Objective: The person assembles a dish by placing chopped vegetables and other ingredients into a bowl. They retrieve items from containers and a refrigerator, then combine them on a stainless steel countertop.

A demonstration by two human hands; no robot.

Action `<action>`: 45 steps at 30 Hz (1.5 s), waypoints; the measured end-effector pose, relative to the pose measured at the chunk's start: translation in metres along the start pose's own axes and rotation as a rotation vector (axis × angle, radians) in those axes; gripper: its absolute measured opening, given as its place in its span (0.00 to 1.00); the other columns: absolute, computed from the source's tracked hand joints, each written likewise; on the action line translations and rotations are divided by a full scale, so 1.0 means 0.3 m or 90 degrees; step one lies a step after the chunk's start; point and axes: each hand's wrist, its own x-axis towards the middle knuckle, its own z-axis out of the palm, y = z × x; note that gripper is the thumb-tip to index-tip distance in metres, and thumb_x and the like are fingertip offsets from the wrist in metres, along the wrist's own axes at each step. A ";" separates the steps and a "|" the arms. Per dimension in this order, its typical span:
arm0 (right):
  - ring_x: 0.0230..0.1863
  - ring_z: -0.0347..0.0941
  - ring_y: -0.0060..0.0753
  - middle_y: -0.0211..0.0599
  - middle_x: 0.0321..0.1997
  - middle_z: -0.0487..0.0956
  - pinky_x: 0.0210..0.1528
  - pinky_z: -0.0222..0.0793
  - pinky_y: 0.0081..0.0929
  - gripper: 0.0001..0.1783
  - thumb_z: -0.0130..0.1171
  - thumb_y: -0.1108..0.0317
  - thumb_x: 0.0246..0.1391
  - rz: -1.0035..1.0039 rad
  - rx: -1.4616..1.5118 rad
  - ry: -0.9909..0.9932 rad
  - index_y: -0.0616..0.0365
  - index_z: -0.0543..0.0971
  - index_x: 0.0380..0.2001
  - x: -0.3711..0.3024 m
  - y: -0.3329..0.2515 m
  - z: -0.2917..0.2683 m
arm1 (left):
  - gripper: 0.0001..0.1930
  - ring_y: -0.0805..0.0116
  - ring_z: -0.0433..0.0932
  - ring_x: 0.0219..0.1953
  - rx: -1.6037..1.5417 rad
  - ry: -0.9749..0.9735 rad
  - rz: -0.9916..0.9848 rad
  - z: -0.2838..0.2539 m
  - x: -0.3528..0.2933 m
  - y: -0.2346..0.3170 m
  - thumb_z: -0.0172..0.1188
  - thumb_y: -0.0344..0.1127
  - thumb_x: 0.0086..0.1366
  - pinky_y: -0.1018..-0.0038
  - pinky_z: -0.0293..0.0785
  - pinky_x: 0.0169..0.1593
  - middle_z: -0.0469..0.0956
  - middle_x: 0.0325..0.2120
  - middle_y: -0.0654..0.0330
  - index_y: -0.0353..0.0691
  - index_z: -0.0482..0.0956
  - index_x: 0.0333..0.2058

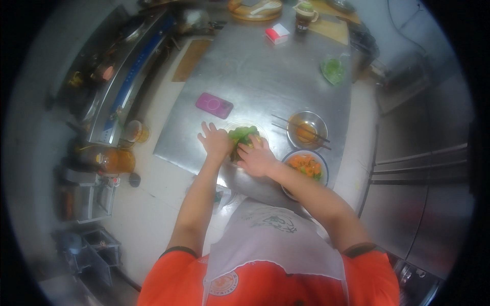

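The person wears a pale greyish-white cloth apron with a dark green printed design spread across its middle; the lettering in it is too blurred to make out. Above and on both sides of the apron shows a bright orange-red short-sleeved fabric shirt. Each sleeve ends in a narrow black band, the left cuff to the apron's left and the right cuff to its right. Thin pale straps run up from the apron's top corners. Beside the left one sits a round whitish and orange emblem. Forearms, left hand and right hand are bare
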 end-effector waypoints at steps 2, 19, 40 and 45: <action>0.73 0.42 0.54 0.32 0.69 0.63 0.67 0.37 0.61 0.31 0.39 0.45 0.63 -0.009 -0.020 -0.021 0.51 0.69 0.61 0.005 0.000 -0.010 | 0.16 0.46 0.49 0.67 -0.051 0.038 -0.022 -0.019 -0.012 -0.016 0.62 0.43 0.50 0.43 0.51 0.61 0.66 0.60 0.50 0.40 0.84 0.34; 0.30 0.71 0.25 0.31 0.31 0.75 0.32 0.63 0.24 0.10 0.54 0.61 0.61 0.374 1.385 -0.067 0.56 0.75 0.33 -0.100 -0.073 -0.208 | 0.13 0.72 0.78 0.36 -0.802 0.013 0.126 -0.199 -0.330 -0.038 0.62 0.23 0.56 0.76 0.74 0.42 0.79 0.35 0.61 0.35 0.76 0.41; 0.28 0.74 0.18 0.30 0.27 0.79 0.33 0.69 0.19 0.09 0.55 0.69 0.60 0.215 0.869 0.123 0.64 0.79 0.38 -0.333 -0.064 -0.261 | 0.09 0.71 0.78 0.36 -1.045 -0.302 -0.134 -0.274 -0.459 0.086 0.63 0.29 0.61 0.75 0.77 0.39 0.80 0.34 0.59 0.32 0.79 0.39; 0.28 0.74 0.18 0.31 0.29 0.79 0.31 0.69 0.19 0.10 0.54 0.68 0.61 0.253 0.934 0.163 0.65 0.77 0.40 -0.334 -0.075 -0.182 | 0.06 0.73 0.77 0.35 -0.987 -0.272 -0.104 -0.256 -0.467 0.104 0.61 0.28 0.62 0.75 0.77 0.38 0.79 0.32 0.60 0.32 0.79 0.37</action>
